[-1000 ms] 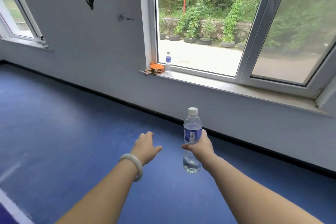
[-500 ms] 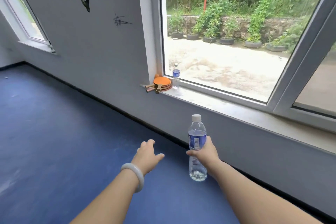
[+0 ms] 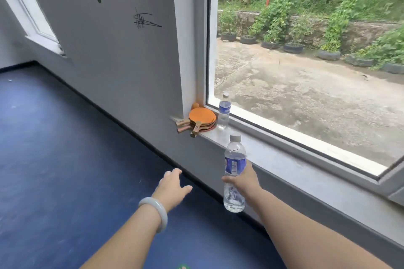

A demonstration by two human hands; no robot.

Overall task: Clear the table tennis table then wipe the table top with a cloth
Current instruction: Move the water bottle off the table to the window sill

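1. Compared with half a second ago, the window sill [image 3: 273, 159] and the paddles [image 3: 201, 119] sit larger and lower in the frame, so the person is now closer to the wall [image 3: 120, 72]. Both arms keep almost the same pose.
2. At lower centre, the left hand [image 3: 172, 185], with a pale bracelet [image 3: 156, 208] on its wrist, is empty. Its fingers are relaxed and spread over the blue floor [image 3: 65, 159].
3. Just to its right, the right hand [image 3: 242, 183] grips the water bottle [image 3: 234, 166] around the middle, under the label. The long axis of the bottle is nearly vertical, with the cap pointing up.
4. The sill lies above and to the right of this bottle, and the cap already overlaps its front edge in the picture. I judge that the right hand is the nearer one, and that the next move is to lift the bottle and set it down upright.
5. Further away, at centre frame, the paddles lie stacked in the corner of the sill, handles pointing to the lower left. A second bottle [image 3: 224, 111] stands upright just beside them.
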